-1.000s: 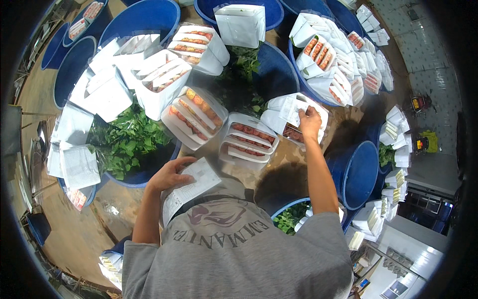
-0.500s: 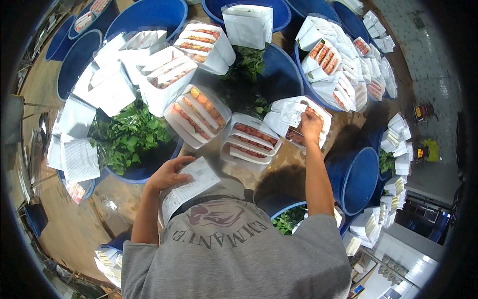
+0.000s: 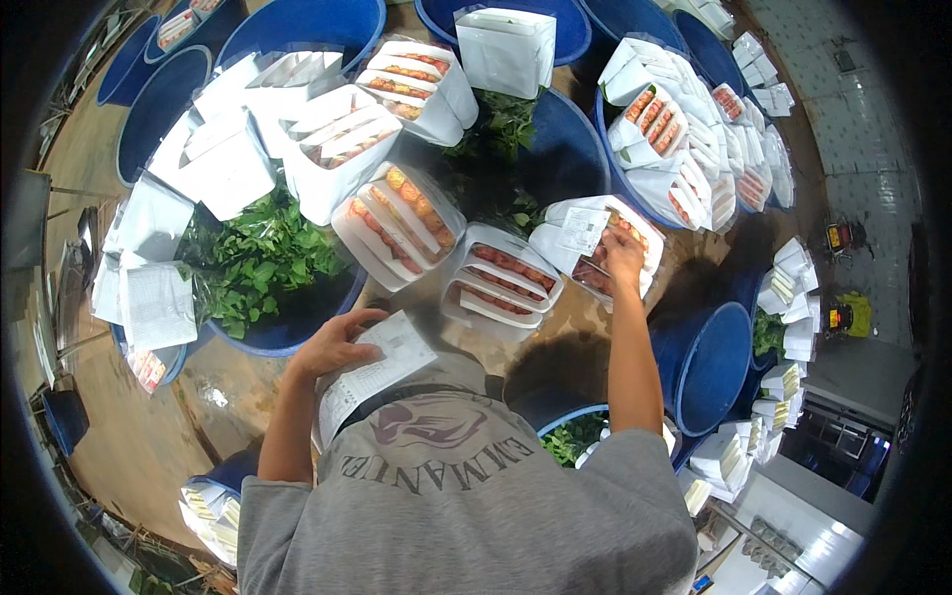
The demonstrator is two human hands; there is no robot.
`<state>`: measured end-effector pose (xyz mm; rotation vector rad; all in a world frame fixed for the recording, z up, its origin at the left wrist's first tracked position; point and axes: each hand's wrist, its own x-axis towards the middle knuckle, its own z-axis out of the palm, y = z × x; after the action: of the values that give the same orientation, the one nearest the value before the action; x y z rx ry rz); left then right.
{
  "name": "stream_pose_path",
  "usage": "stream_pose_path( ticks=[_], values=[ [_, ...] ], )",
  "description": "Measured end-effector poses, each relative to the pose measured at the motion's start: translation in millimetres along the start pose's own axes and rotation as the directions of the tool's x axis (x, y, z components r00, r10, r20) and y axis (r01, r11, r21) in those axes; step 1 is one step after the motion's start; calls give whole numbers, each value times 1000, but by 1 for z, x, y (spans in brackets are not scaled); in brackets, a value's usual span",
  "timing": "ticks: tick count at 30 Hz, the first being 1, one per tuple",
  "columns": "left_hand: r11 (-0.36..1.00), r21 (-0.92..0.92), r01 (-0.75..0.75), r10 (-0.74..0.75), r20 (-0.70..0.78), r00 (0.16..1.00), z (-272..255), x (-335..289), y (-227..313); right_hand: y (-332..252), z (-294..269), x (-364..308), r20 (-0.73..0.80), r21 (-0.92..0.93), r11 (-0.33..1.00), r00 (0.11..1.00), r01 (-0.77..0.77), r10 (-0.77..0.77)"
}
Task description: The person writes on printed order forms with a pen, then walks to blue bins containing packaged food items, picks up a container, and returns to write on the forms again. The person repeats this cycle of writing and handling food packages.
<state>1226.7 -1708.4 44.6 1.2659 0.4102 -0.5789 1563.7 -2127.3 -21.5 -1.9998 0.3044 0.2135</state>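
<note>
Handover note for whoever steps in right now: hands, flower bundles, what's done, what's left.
Left hand: holds a printed paper sheet at chest height.
Right hand: fingers on top of a white-wrapped rose bundle standing in a blue tub; grip unclear.
Things: more wrapped bundles stand in the tubs around, leafy stems to the left.
Done: many bundles already wrapped and standing in tubs.
Left: the touched bundle is apparently being checked against the sheet; nothing shows which others are checked.
</note>
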Motion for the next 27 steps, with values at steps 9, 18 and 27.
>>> stream_pose_path(
  ticks=[9,18,27],
  values=[
    [998,63,27,-21,-89,996,-14,-15,-14,-12,-1,-40,-214,213,975,977,63,-16],
    [976,59,-208,215,-358,909,-71,-56,16,-21,110,-226,344,175,972,935,-157,89],
    [899,169,-403,435,-439,786,-147,-201,-34,-125,325,-437,852,376,872,486,-314,-193]
  ],
)
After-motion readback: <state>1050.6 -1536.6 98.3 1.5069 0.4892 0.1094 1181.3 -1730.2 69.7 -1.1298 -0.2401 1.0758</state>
